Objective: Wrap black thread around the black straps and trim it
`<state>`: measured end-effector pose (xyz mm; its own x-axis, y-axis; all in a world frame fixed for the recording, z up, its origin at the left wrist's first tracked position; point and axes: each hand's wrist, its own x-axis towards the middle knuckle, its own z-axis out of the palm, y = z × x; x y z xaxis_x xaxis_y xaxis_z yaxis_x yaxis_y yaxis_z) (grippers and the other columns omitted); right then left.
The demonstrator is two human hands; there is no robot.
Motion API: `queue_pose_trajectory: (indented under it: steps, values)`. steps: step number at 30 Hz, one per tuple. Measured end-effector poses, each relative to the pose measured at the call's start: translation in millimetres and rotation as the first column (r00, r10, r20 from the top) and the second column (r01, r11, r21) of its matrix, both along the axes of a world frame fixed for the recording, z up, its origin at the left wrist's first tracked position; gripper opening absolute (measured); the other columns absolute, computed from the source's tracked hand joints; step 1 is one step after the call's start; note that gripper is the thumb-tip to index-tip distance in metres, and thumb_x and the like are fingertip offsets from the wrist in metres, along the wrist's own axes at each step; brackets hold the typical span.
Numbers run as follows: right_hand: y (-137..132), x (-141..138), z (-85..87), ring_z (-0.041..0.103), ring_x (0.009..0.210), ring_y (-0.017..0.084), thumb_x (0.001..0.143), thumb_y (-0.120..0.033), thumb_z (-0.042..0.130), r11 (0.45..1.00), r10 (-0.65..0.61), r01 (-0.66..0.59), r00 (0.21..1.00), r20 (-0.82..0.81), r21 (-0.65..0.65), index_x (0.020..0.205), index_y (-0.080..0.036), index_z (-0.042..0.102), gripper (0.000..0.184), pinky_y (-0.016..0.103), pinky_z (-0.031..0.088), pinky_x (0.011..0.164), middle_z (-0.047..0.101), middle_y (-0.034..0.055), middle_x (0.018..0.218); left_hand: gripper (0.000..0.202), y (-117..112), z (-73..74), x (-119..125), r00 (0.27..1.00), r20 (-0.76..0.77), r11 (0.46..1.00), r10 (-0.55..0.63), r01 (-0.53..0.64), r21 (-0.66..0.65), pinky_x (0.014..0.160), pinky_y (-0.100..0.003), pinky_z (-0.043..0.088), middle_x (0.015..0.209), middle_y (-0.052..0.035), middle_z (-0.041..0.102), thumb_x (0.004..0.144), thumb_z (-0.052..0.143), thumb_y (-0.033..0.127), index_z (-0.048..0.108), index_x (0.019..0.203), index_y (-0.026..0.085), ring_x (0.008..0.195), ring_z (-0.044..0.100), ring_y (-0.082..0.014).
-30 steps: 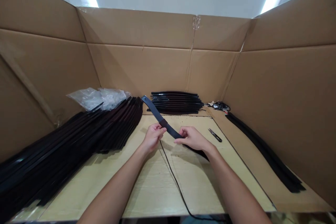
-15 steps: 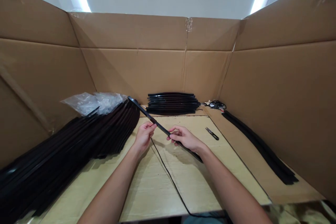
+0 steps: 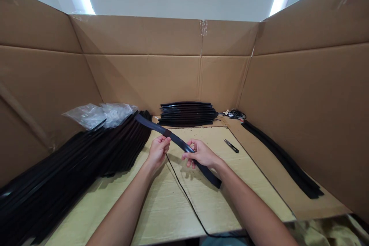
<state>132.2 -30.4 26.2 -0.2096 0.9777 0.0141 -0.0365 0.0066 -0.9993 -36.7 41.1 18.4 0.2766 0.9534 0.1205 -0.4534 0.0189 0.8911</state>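
Observation:
Both my hands hold one long, flat black strip [image 3: 178,143] over the cardboard work surface [image 3: 173,200]. My left hand [image 3: 158,152] pinches it near the middle, fingers closed. My right hand [image 3: 200,154] grips it a little further along, fingers wrapped round it. The strip slants from upper left, over the big pile, down to lower right beside my right forearm. A thin black cord [image 3: 187,196] runs from below my left hand toward the near edge.
A large pile of black strips [image 3: 72,165] fills the left side, with a clear plastic bag [image 3: 98,114] behind it. A smaller stack [image 3: 187,114] lies at the back wall. Small snips [image 3: 231,146] and more strips [image 3: 282,157] lie to the right. Cardboard walls enclose three sides.
The strip has turned in my hands from edge-on to showing its flat face, and its far end has dropped toward the pile. My hands have barely shifted.

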Motion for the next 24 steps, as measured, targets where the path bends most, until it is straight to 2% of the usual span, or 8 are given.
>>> queue_pose_trajectory:
  steps: [3,6,9,13,16,19,22,24]
  values:
    - [-0.4,1.1,3.9,0.05,0.038,0.008,0.066,-0.049,0.075,0.998,-0.029,0.028,0.999,0.014,0.06,0.081,-0.022,0.042,0.045,0.018,0.034,0.034,0.069,-0.0007,0.063,0.053,-0.2,-0.9,1.2,1.0,0.014,1.0,0.011,-0.011,0.006,0.038,-0.019,0.01,0.044,0.0131,0.025,0.048,0.087,0.041,0.04,0.056,0.018,0.037,0.019,-0.0011]
    - [0.3,4.4,8.3,0.05,0.044,0.007,0.075,-0.052,0.065,0.994,-0.045,0.045,0.999,-0.002,0.101,0.08,-0.019,0.05,0.037,0.018,0.036,0.041,0.07,0.0011,0.067,0.054,0.4,-1.9,1.5,1.0,0.023,1.0,0.02,-0.02,0.013,0.038,-0.019,0.009,0.045,0.0128,0.025,0.05,0.087,0.042,0.039,0.056,0.019,0.037,0.018,-0.001]
    - [1.3,7.5,9.3,0.051,0.05,0.007,0.071,-0.047,0.072,0.992,-0.043,0.043,0.999,-0.005,0.117,0.084,-0.017,0.058,0.035,0.02,0.04,0.049,0.069,0.0008,0.07,0.053,1.1,-2.3,1.0,1.0,0.019,1.0,0.014,-0.015,0.015,0.039,-0.019,0.009,0.046,0.0125,0.025,0.051,0.086,0.044,0.04,0.057,0.018,0.037,0.018,-0.0011]
    - [0.3,8.6,6.2,0.051,0.055,0.007,0.061,-0.036,0.082,0.995,-0.007,0.005,1.0,0.021,0.096,0.097,-0.015,0.064,0.045,0.02,0.042,0.053,0.064,-0.0038,0.066,0.052,0.1,-1.0,-0.2,0.999,-0.006,0.999,-0.036,0.037,0.011,0.04,-0.019,0.008,0.045,0.0129,0.025,0.048,0.087,0.044,0.043,0.059,0.018,0.038,0.018,-0.0011]
    - [-2.1,8.7,4.2,0.051,0.054,0.008,0.059,-0.04,0.083,0.995,0.079,-0.081,0.996,0.04,0.054,0.085,-0.013,0.066,0.042,0.022,0.047,0.05,0.059,-0.0045,0.064,0.055,-1.3,0.0,-0.5,0.998,-0.024,0.998,-0.066,0.066,0.003,0.04,-0.019,0.008,0.045,0.013,0.025,0.045,0.088,0.046,0.042,0.057,0.018,0.038,0.017,-0.001]
    - [-3.5,8.9,3.0,0.055,0.052,0.01,0.054,-0.043,0.086,0.991,0.132,-0.132,0.99,0.051,-0.005,0.077,-0.014,0.059,0.045,0.023,0.05,0.044,0.059,-0.0045,0.064,0.056,-2.6,0.4,0.0,0.996,-0.042,0.997,-0.082,0.081,-0.01,0.04,-0.019,0.009,0.044,0.0127,0.025,0.044,0.087,0.048,0.042,0.055,0.018,0.038,0.017,-0.0009]
    - [-3.3,7.6,1.5,0.061,0.049,0.012,0.048,-0.038,0.089,0.995,0.095,-0.094,0.994,0.057,-0.024,0.074,-0.019,0.046,0.054,0.021,0.047,0.037,0.061,-0.0049,0.066,0.053,-3.2,0.8,0.5,0.995,-0.057,0.996,-0.083,0.082,-0.016,0.04,-0.019,0.009,0.044,0.0123,0.026,0.045,0.088,0.046,0.044,0.054,0.017,0.038,0.018,-0.0009]
    - [-2.8,5.6,1.3,0.061,0.046,0.013,0.049,-0.037,0.089,0.998,0.066,-0.066,0.996,0.054,0.006,0.074,-0.021,0.041,0.056,0.019,0.043,0.034,0.061,-0.0058,0.063,0.051,-2.6,1.2,0.1,0.995,-0.062,0.997,-0.072,0.071,-0.017,0.04,-0.019,0.01,0.043,0.0121,0.026,0.046,0.088,0.042,0.044,0.053,0.017,0.037,0.019,-0.0011]
